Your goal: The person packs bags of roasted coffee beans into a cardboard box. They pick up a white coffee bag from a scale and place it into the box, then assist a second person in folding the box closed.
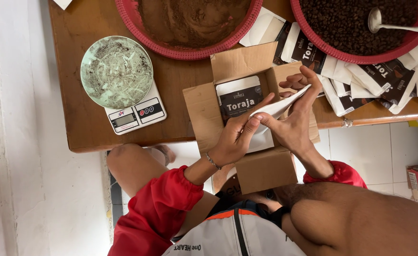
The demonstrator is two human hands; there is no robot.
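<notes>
left hand (235, 137): mine, over the open cardboard box (204, 118), fingers pinched on the near-left edge of a white pouch (278, 108). A thin bracelet is on that wrist.
right hand (297, 121): mine, closed on the same pouch from the right side, fingers stretched along its far edge, thumb on the near side.
grip: both hands grasping the white pouch, held edge-on and tilted, just above the box opening.
pouch location: centre of the scene, between my two hands, over the right half of the box.
box: flaps splayed open, resting on the near edge of the wooden table (85, 128) and against my lap. Inside, on the left half, a dark-labelled pouch (240, 97) stands upright.
scale (135, 114): white digital kitchen scale, left of the box on the table, carrying a pale green plate (116, 71) smeared with brown powder.
far centre: red basin of brown ground powder (190, 21).
far right: red basin of dark coffee beans (361, 23), with a metal spoon (377, 20) lying in it.
pouch pile (375, 78): more white and dark pouches, stacked loosely on the table right of the box, partly under the bean basin.
me: red sleeves, bare knees near the table edge.
</notes>
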